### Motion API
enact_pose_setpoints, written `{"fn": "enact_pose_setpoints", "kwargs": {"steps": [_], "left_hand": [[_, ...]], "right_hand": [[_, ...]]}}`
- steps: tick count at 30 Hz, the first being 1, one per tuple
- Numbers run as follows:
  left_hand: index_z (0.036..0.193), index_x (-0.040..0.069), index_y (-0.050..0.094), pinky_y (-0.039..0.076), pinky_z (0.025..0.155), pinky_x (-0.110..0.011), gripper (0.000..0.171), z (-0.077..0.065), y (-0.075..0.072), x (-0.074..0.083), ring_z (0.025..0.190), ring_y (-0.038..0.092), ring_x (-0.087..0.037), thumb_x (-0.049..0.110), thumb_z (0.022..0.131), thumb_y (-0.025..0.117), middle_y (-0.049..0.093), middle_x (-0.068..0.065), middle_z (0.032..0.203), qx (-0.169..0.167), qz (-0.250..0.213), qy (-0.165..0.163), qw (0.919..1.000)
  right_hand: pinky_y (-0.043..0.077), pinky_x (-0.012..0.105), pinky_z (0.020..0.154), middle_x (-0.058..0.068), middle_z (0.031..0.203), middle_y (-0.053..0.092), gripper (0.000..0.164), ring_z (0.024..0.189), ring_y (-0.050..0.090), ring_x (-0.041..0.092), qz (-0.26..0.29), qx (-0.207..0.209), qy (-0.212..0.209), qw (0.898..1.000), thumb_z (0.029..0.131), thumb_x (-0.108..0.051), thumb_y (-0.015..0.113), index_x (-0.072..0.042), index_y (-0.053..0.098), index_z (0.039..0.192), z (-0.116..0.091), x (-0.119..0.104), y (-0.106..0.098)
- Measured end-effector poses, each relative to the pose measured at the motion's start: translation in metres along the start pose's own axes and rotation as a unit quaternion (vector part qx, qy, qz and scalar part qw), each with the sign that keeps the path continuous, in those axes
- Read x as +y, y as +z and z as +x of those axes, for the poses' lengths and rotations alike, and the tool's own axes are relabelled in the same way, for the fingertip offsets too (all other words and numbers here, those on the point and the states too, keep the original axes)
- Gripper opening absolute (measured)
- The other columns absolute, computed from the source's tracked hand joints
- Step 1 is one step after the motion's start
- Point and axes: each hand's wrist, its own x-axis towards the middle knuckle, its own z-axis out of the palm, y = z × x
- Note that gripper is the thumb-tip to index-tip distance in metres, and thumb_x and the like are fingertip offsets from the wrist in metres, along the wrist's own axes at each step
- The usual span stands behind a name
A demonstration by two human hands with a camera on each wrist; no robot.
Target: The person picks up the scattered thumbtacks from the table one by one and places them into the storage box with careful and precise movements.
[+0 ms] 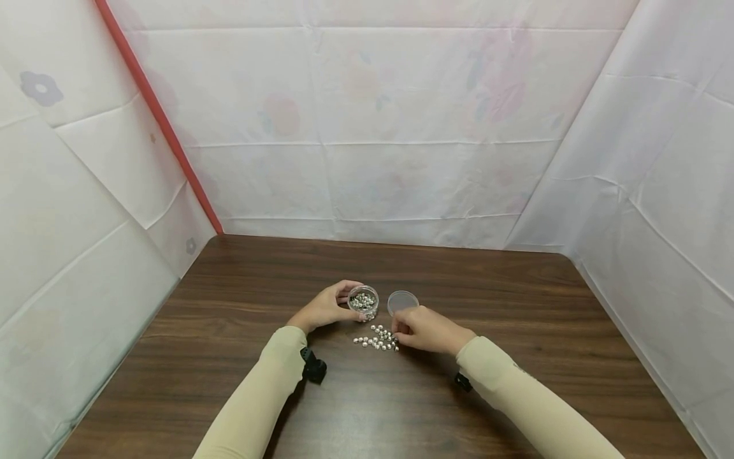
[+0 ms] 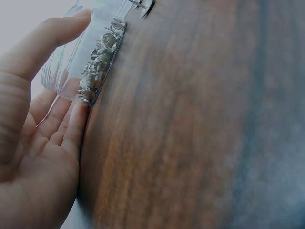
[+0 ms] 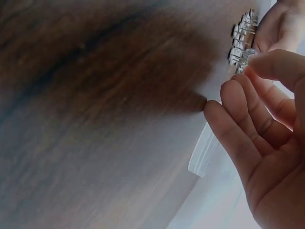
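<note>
My left hand (image 1: 327, 308) grips a small clear plastic jar (image 2: 78, 45) around its side, thumb on one side and fingers on the other. Inside the jar lies a layer of silver thumbtacks (image 1: 362, 301), and its open top shows in the head view. A loose group of thumbtacks (image 1: 375, 343) is spread on the table in front of the jar. At the right edge of that group, my right hand (image 1: 430, 329) pinches a thumbtack between thumb and index finger, the tack mostly hidden by the fingertips. Its other fingers are bent, close to the tabletop.
A round clear lid (image 1: 403, 299) lies on the table just beyond the right hand, right of the jar. The dark wood table (image 1: 367, 408) is bordered by white cloth walls (image 1: 367, 178) at the back and sides. A wrist camera (image 1: 313, 367) is strapped to the left forearm.
</note>
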Motion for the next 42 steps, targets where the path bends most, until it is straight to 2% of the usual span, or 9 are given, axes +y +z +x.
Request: {"fn": "enact_pose_setpoints", "kwargs": {"steps": [8,21,31,42], "left_hand": [[0.135,0.009,0.045,0.042,0.099,-0.049,0.071,0.0007,0.0003,-0.0024,0.12,0.046,-0.028,0.017,0.073,0.08,0.052,-0.018,0.128,0.003,-0.006,-0.007,1.0],[0.135,0.008,0.045,0.041,0.1,-0.05,0.07,-0.0014,0.0004,0.0013,0.12,0.045,-0.029,0.017,0.074,0.079,0.051,-0.019,0.13,0.001,0.0,-0.008,1.0],[0.135,0.006,0.044,0.041,0.1,-0.051,0.07,-0.0003,0.0005,0.0009,0.119,0.047,-0.031,0.014,0.074,0.079,0.052,-0.021,0.129,0.004,-0.003,0.002,1.0],[0.135,0.007,0.044,0.04,0.1,-0.051,0.07,-0.0025,0.0003,0.004,0.12,0.045,-0.031,0.014,0.074,0.079,0.051,-0.019,0.13,0.005,-0.001,-0.005,1.0]], "right_hand": [[0.049,0.02,0.058,-0.012,0.075,0.055,0.006,0.066,0.05,-0.001,-0.012,-0.011,0.001,1.0,0.086,-0.017,0.064,-0.02,0.061,0.082,-0.0008,0.0005,0.0033],[0.047,0.021,0.058,-0.013,0.074,0.053,0.011,0.065,0.048,-0.001,-0.062,-0.001,0.008,0.998,0.085,-0.02,0.064,-0.025,0.058,0.079,-0.0015,-0.0004,0.0062],[0.046,0.02,0.055,-0.013,0.072,0.053,0.011,0.062,0.047,0.0,-0.058,0.017,0.013,0.998,0.087,-0.019,0.063,-0.024,0.058,0.078,-0.0024,0.0021,0.0094],[0.048,0.021,0.056,-0.011,0.073,0.054,0.006,0.062,0.049,0.001,-0.029,0.019,0.016,0.999,0.087,-0.015,0.062,-0.018,0.061,0.082,-0.0044,-0.0018,0.0057]]}}
